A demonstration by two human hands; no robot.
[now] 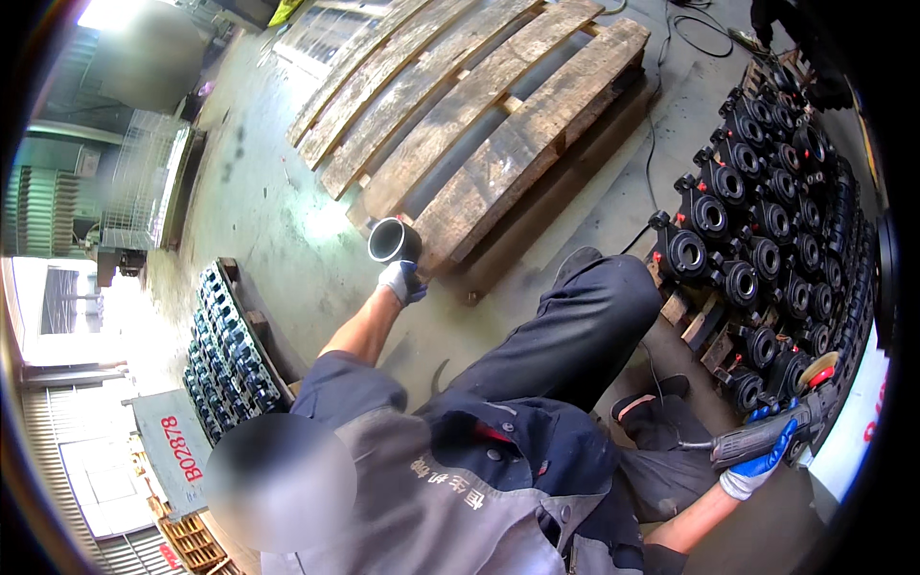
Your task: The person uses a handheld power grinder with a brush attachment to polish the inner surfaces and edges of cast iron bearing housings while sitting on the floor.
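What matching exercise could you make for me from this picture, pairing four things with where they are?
1. Dark, hollow round piece
2. Dark, corded power tool
3. Slatted brown wooden pallet
4. Black, ring-shaped parts

A. On the grey floor, towards the picture's top
B. In the gloved right hand
C. In rows along the picture's right side
D. In the gloved left hand

Right pairs: 1-D; 2-B; 3-A; 4-C

Right fingers (pixel 787 444) part-hidden, head (pixel 283 484) blurred
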